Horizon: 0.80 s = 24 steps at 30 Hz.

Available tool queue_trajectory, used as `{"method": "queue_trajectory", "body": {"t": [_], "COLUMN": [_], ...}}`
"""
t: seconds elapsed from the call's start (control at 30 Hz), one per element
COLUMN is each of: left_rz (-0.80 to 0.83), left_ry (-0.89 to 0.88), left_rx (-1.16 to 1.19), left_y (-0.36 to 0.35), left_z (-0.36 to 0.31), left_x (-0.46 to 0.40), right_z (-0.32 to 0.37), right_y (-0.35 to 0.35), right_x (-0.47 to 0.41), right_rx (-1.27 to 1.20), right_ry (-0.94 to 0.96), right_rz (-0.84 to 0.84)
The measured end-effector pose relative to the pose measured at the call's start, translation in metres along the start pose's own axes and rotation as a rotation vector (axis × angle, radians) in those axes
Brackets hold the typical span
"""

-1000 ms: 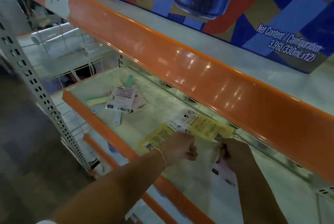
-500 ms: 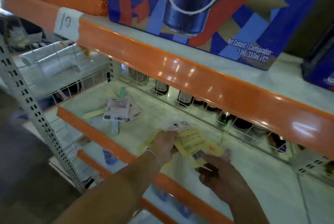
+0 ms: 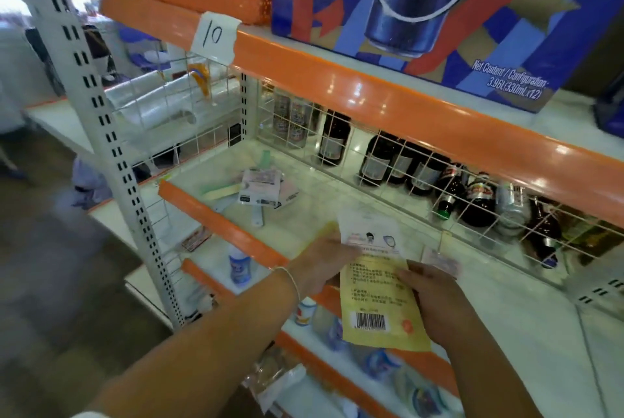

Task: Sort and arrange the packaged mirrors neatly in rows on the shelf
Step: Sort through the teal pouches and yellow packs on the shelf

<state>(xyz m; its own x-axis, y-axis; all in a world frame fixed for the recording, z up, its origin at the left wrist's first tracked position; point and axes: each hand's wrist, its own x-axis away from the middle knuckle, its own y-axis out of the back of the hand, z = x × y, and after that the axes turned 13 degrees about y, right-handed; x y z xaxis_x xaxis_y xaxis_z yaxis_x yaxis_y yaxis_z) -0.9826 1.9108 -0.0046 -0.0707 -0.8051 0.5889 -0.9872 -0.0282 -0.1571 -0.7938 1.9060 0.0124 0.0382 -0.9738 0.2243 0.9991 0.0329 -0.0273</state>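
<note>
Overhead, one blue drinks carton (image 3: 422,15) sits on the upper orange-edged tier, above the pale shelf (image 3: 337,188). Beyond the fingers, behind a wire grid, stand roughly ten dark bottles (image 3: 378,161). Farther left of the fingers lies one loose pile of packaged mirrors (image 3: 260,188). One yellow-backed packaged mirror (image 3: 378,296) is held between both hands above the shelf's front edge: the left hand (image 3: 320,262) grips its left edge, the right hand (image 3: 435,299) pinches its right side, fingers curled.

Both forearms reach fwd; left hand (image 3: 320,260) & right hand (image 3: 435,299) w/ fingers curled, each pinching something.
</note>
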Motion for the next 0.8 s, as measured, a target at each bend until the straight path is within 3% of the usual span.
{"method": "queue_trajectory", "body": {"t": [0.13, 0.27, 0.47, 0.8], "left_rz": [0.034, 0.012, 0.104, 0.249], "left_ry": [-0.082, -0.054, -0.064, -0.106], "left_rx": [-0.191, -0.353, -0.425, -0.719], "left_y": [-0.017, -0.063, -0.181, -0.379], "left_z": [0.003, 0.009, 0.018, 0.056], "left_x": [0.007, 0.005, 0.005, 0.009], "right_z": [-0.003, -0.001, -0.001, -0.009], "right_y": [0.02, 0.065, 0.172, 0.365], "right_x": [0.009, 0.027, 0.065, 0.113], "right_rx": [0.026, 0.009, -0.049, 0.154], "right_ry": [0.031, 0.046, 0.022, 0.119], "right_rz": [-0.04, -0.119, -0.267, -0.591]}}
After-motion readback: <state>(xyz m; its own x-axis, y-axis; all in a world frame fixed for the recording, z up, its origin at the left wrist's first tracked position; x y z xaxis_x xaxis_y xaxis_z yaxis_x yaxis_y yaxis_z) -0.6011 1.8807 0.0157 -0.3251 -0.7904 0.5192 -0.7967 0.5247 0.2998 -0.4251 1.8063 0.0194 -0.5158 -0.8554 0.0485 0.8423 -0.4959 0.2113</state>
